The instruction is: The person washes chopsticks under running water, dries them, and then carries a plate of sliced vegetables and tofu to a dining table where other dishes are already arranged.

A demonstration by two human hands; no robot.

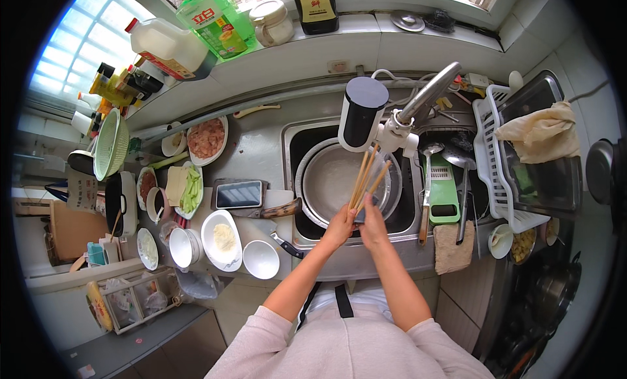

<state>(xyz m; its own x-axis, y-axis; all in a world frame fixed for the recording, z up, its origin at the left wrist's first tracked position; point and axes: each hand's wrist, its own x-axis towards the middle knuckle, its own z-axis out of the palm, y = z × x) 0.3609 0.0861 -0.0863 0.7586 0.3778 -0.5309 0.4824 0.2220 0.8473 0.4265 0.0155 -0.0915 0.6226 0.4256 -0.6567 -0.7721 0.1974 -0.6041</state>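
Observation:
Several wooden chopsticks [360,183] fan upward from my left hand [340,225], which grips their lower ends. My right hand [373,224] is closed around a dark grey pad or cloth [361,213] and presses against the chopsticks beside the left. Both hands are over the near rim of a metal basin [325,183] that stands in the sink [289,158]. Water appears to lie in the basin. Above it hang the faucet [431,92] and its black-and-white cylindrical attachment [363,114]; the chopstick tips overlap the faucet's base in view.
Left of the sink are a cleaver [279,210], a phone [239,194], a small knife [288,245], white bowls [261,259] and a plate of raw meat [206,139]. Right of it lie a green grater [443,193], a ladle [427,183] and a white rack [494,168].

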